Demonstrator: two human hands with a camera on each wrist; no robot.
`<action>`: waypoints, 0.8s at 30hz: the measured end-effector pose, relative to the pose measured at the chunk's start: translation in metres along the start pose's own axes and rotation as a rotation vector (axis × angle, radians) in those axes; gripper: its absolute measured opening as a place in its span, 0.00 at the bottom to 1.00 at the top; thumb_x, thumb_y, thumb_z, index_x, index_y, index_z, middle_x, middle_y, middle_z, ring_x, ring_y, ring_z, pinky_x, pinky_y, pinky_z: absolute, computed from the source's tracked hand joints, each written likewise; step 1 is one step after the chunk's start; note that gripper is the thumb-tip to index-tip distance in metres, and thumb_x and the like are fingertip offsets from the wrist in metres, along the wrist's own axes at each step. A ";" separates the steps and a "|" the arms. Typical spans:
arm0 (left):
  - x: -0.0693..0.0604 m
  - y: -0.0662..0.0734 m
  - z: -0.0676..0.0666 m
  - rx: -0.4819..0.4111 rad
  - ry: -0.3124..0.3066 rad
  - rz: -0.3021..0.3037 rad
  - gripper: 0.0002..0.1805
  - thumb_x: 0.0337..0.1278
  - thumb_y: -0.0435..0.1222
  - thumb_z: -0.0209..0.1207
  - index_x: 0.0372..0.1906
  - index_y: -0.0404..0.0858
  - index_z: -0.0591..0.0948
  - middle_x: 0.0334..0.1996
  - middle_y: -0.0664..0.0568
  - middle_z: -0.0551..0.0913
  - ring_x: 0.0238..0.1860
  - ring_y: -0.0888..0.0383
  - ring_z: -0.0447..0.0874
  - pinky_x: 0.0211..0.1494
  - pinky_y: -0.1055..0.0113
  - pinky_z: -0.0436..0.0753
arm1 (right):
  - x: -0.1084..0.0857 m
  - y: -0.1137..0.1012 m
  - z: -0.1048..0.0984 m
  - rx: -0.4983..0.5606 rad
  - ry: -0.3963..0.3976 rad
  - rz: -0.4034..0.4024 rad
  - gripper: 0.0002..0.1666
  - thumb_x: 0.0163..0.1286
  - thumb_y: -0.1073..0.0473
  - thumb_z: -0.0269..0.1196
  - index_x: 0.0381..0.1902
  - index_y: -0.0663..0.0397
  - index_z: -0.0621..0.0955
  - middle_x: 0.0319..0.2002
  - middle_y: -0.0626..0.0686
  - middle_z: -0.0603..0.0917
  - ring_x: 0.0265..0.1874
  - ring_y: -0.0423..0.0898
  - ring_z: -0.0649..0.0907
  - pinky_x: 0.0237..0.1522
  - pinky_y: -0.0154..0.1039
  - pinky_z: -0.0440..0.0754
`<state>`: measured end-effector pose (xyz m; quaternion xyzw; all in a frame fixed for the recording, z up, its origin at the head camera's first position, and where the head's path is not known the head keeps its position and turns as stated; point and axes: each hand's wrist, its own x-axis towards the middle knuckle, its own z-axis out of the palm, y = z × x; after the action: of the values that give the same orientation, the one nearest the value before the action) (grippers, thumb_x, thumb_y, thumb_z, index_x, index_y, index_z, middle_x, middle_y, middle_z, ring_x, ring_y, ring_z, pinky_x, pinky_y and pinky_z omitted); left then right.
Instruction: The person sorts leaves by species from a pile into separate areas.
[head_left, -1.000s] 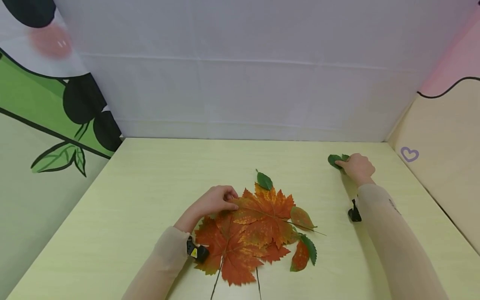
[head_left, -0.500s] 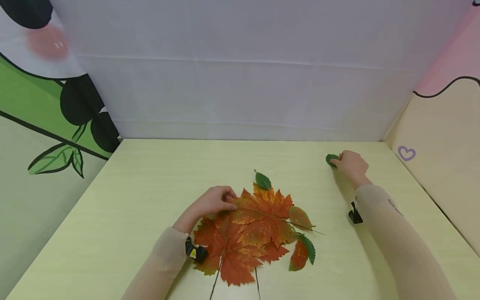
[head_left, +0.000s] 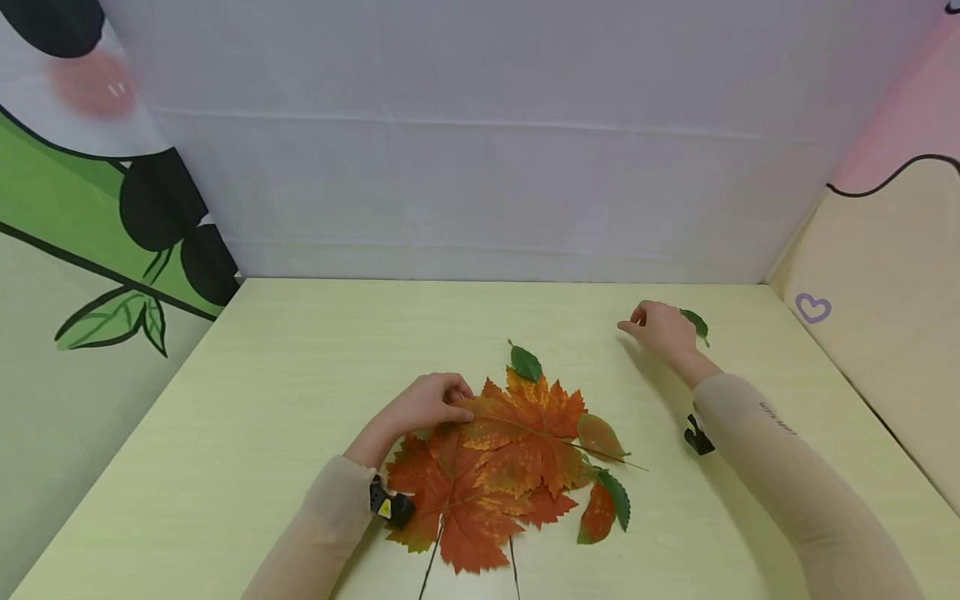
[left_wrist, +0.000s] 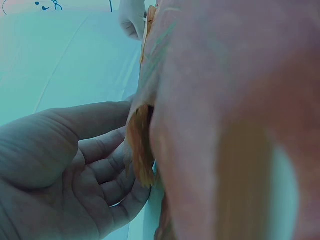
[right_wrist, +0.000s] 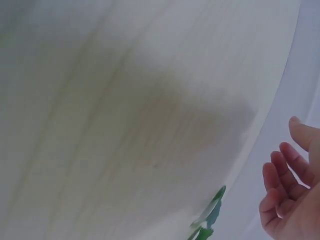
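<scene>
In the head view my left hand (head_left: 429, 407) pinches the left edge of an orange maple leaf (head_left: 534, 433) at the top of the leaf pile. The left wrist view shows the hand (left_wrist: 75, 165) with thumb and fingers on the leaf's edge (left_wrist: 140, 142). My right hand (head_left: 662, 332) is over the table's back right part, fingers loosely bent and holding nothing. A green leaf (head_left: 696, 323) lies just right of it, partly covered. In the right wrist view the hand (right_wrist: 295, 185) is at the right, apart from green leaves (right_wrist: 212, 212).
A red-orange maple leaf (head_left: 457, 492) lies lower left in the pile, its stem toward the front edge. Around the pile are a small green leaf (head_left: 526, 363), an orange-green leaf (head_left: 600, 436), a reddish leaf (head_left: 597, 514) and another green leaf (head_left: 617, 497). A pale wall (head_left: 487, 192) stands behind the table.
My right hand has let go of the green leaf at the back right and moved left, away from it. My left hand stays on the maple leaf.
</scene>
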<state>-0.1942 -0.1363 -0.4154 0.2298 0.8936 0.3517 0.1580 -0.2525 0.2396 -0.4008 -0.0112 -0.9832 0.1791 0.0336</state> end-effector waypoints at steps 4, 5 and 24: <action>0.000 0.000 0.000 0.000 0.002 0.000 0.11 0.50 0.37 0.63 0.39 0.38 0.78 0.28 0.54 0.79 0.28 0.61 0.75 0.34 0.67 0.74 | 0.000 -0.010 0.004 0.016 0.004 -0.061 0.19 0.62 0.43 0.58 0.35 0.54 0.77 0.32 0.54 0.79 0.26 0.48 0.76 0.23 0.40 0.69; -0.001 0.001 0.000 -0.001 0.003 0.000 0.11 0.50 0.37 0.64 0.39 0.38 0.78 0.28 0.54 0.79 0.28 0.61 0.75 0.34 0.67 0.74 | 0.000 -0.013 0.005 0.019 0.004 -0.074 0.18 0.62 0.43 0.58 0.36 0.53 0.77 0.32 0.54 0.79 0.26 0.48 0.76 0.23 0.40 0.69; -0.001 0.000 0.000 0.008 0.005 0.001 0.11 0.49 0.37 0.64 0.38 0.38 0.78 0.28 0.54 0.78 0.28 0.60 0.74 0.33 0.67 0.74 | -0.001 -0.044 0.027 0.100 -0.086 -0.388 0.21 0.62 0.50 0.61 0.49 0.55 0.78 0.38 0.53 0.82 0.39 0.49 0.79 0.39 0.46 0.76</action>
<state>-0.1930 -0.1369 -0.4154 0.2298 0.8953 0.3490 0.1546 -0.2538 0.1886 -0.4104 0.1879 -0.9574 0.2180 0.0260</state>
